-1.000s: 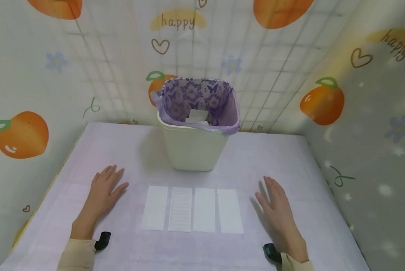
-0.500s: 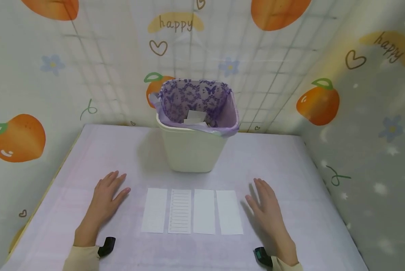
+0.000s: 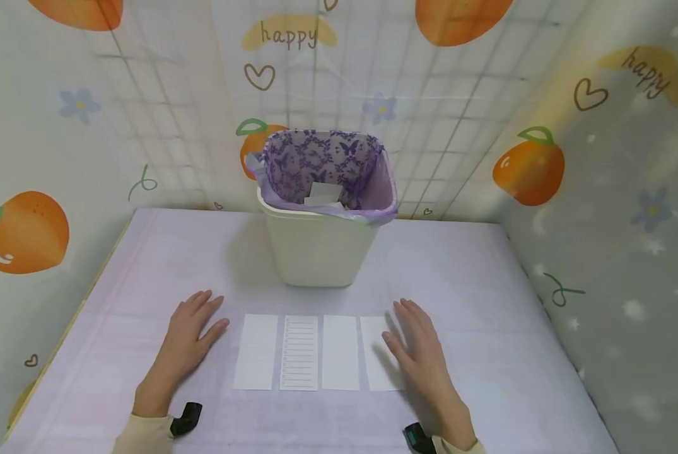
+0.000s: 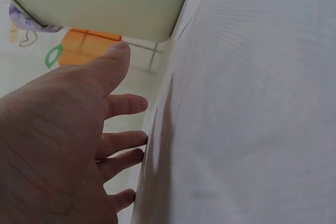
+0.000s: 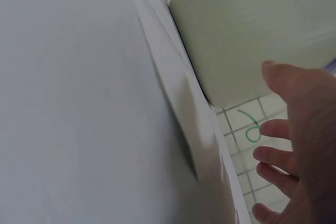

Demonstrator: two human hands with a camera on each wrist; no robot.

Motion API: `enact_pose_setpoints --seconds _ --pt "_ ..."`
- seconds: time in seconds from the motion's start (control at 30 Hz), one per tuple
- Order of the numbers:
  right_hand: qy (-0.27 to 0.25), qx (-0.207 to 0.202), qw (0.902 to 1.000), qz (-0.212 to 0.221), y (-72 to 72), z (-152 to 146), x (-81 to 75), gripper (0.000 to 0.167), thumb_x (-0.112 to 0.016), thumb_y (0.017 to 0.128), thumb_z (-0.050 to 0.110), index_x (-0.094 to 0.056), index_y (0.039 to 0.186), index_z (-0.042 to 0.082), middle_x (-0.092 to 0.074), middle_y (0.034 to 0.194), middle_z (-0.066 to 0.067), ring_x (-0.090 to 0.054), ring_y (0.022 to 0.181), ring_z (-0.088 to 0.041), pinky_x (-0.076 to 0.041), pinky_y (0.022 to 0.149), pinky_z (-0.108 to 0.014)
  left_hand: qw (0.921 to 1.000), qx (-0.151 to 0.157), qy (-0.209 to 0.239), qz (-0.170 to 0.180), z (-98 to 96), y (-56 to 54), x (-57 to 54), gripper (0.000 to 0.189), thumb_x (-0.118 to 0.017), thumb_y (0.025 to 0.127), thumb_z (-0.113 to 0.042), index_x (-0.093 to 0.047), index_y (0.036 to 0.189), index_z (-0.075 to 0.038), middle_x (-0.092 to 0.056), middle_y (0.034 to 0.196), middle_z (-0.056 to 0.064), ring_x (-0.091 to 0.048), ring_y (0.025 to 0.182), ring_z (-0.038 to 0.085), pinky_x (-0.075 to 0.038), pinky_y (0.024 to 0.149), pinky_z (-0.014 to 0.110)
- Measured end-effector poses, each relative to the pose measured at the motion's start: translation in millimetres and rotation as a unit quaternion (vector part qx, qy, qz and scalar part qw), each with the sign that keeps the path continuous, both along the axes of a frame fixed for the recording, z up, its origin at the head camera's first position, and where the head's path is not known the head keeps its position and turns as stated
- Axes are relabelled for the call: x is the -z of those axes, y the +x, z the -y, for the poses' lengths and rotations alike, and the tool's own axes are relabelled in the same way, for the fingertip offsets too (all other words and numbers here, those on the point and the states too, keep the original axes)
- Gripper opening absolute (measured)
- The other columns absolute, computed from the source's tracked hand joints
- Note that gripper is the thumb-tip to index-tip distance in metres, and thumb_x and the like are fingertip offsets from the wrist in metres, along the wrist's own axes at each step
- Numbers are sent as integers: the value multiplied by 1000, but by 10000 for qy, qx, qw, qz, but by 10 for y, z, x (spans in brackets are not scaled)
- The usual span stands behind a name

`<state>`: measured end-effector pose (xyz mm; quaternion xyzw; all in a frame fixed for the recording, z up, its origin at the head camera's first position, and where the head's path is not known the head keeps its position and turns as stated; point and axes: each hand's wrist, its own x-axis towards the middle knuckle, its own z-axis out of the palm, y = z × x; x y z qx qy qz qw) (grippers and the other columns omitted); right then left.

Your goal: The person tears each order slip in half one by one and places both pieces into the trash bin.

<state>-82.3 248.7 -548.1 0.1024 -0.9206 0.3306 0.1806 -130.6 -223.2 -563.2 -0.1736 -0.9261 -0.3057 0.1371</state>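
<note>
Several white paper slips lie side by side on the table in the head view. One slip [image 3: 299, 353] is printed with ruled lines; the leftmost slip [image 3: 256, 352] looks paler, and so does the slip [image 3: 340, 353] right of the ruled one. My right hand [image 3: 420, 353], fingers extended, hovers over the right edge of the rightmost slip [image 3: 375, 362], hiding part of it and casting a shadow there. Left of the row, my left hand [image 3: 187, 340] has its fingers spread and holds nothing. The left wrist view shows its fingertips [image 4: 137, 138] close to the tabletop.
Behind the slips stands a cream bin [image 3: 318, 252] lined with a purple butterfly-patterned bag [image 3: 384, 183]. White papers [image 3: 324, 192] lie inside it. The table [image 3: 458, 265] is covered in pale cloth, with a fruit-printed curtain [image 3: 191, 82] hanging behind.
My right hand has moved left, from beside the row to over the rightmost slip. The left hand has shifted slightly right, closer to the slips.
</note>
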Motion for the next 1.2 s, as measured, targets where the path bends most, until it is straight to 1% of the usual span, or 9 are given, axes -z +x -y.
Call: enact_pose_setpoints --seconds 0.2,0.3,0.43,0.57,0.7,0.77,0.93,1.07,1.2 --pt "-128 -251 9996 -29 42 166 5 67 -77 95 19 -50 153 2 -47 159 -23 -39 150 -43 -32 116 -70 10000 23 0 5 -24 1 26 51 -75 97 -22 -63 141 0 -54 150 30 -43 143 52 -24 117 74" --pt "-229 -419 9988 -81 75 270 32 69 -78 94 18 -48 154 2 -48 158 -23 -39 150 -43 -33 116 -69 9999 80 -58 81 -44 24 45 54 -74 98 -24 -61 144 -1 -53 152 29 -42 145 51 -23 118 73" --pt "-253 -596 9978 -153 84 387 61 68 -79 93 19 -50 154 4 -50 157 -22 -41 149 -41 -33 118 -64 9996 208 -149 155 -113 21 57 57 -73 99 -29 -58 148 -4 -51 155 27 -40 147 49 -22 120 72" --pt "-192 -719 9970 -199 68 484 68 68 -79 93 21 -51 153 5 -53 155 -19 -42 149 -39 -32 121 -57 9995 272 -108 142 -173 -18 76 57 -73 99 -31 -58 148 -5 -49 157 26 -39 149 48 -21 121 72" --pt "-179 -853 9961 -141 65 582 38 70 -79 94 24 -49 155 8 -52 156 -15 -42 150 -37 -32 120 -57 9994 314 -46 123 -208 -58 90 58 -72 99 -31 -57 149 -5 -48 158 26 -38 150 47 -20 121 71" --pt "-157 -950 9953 -90 49 632 13 71 -78 95 26 -48 156 9 -51 158 -13 -41 151 -35 -32 120 -58 9994 328 -29 66 -235 -97 89 59 -72 99 -30 -56 150 -5 -49 157 26 -39 149 47 -21 122 71" --pt "15 -1217 9924 -171 15 771 -14 68 -77 96 28 -50 154 5 -52 156 -15 -42 150 -36 -32 121 -58 9995 318 26 -46 -267 -147 69 60 -73 98 -29 -55 150 -3 -50 156 27 -40 148 48 -21 122 71" --pt "49 -1287 9915 -163 49 840 -2 67 -77 95 30 -52 152 6 -53 156 -14 -44 149 -35 -33 121 -57 9993 356 70 -18 -274 -133 74 60 -74 98 -28 -56 149 -2 -50 155 28 -40 148 49 -21 122 71" --pt "73 -1309 9914 -5 115 873 32 66 -76 97 32 -51 153 9 -53 156 -11 -44 149 -33 -33 121 -54 9993 366 54 69 -269 -95 106 59 -73 98 -29 -56 149 -3 -49 156 27 -40 148 48 -21 123 69"
